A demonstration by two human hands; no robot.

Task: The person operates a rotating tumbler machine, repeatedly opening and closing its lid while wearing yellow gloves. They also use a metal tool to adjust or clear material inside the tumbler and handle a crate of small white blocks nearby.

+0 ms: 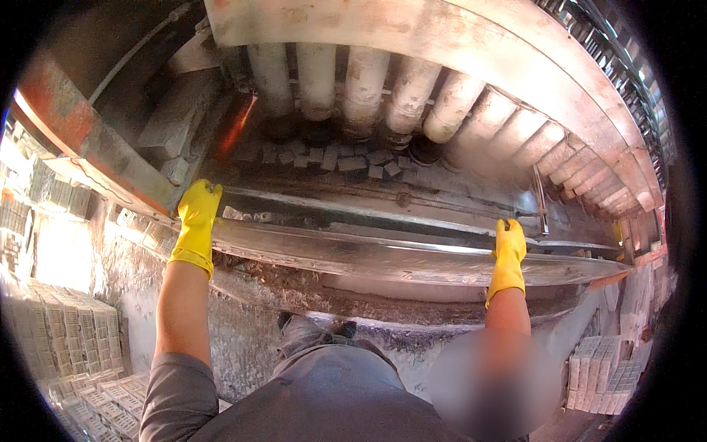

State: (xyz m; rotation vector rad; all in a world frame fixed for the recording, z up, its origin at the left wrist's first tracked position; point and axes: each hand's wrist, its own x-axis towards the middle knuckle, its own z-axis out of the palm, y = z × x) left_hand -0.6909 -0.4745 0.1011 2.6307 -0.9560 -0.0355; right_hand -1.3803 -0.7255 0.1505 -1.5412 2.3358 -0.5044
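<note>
Both my hands wear yellow rubber gloves and reach forward, wide apart. My left hand is closed at the left end of a long metal rail, close to a worn orange-painted beam. Farther right, my right hand has its fingers curled over the same rail. The undersides of both grips are hidden. Nearer to me, a broad, shiny metal bar runs parallel to the rail, passing under my right wrist.
Beyond the rail, a row of thick, pale rollers hangs under a curved beam. Small grey blocks lie below them. Stacked pale slotted blocks stand at left, more stacked blocks at right. An upright metal piece rises beside my right hand.
</note>
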